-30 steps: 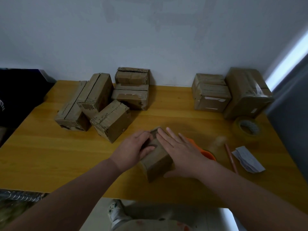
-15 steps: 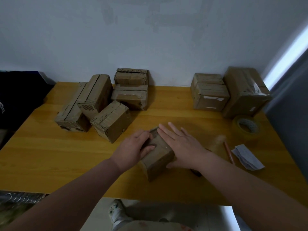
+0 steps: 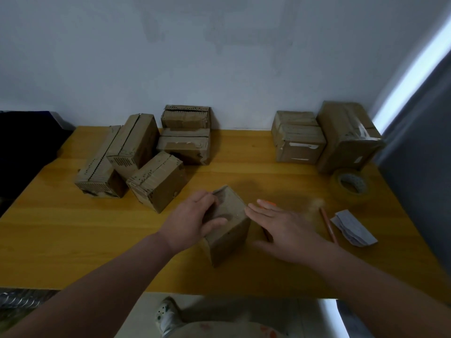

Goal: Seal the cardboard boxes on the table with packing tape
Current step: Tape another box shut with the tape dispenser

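A small cardboard box (image 3: 229,230) stands near the front middle of the yellow wooden table (image 3: 61,235). My left hand (image 3: 192,220) grips its top left side, fingers curled over the far edge and thumb on the top. My right hand (image 3: 280,223) hovers just right of the box with straight fingers, off the cardboard. An orange object (image 3: 269,204) peeks out past its fingertips. A roll of packing tape (image 3: 351,182) lies flat at the right.
Several cardboard boxes (image 3: 146,152) cluster at the back left, and more boxes (image 3: 324,137) stand at the back right by the wall. A pencil (image 3: 328,224) and folded paper (image 3: 353,228) lie right of my right hand. A dark curtain (image 3: 419,142) hangs at the right.
My right hand has slid off the box top to the right and now hovers beside it. My left hand keeps its grip on the box.
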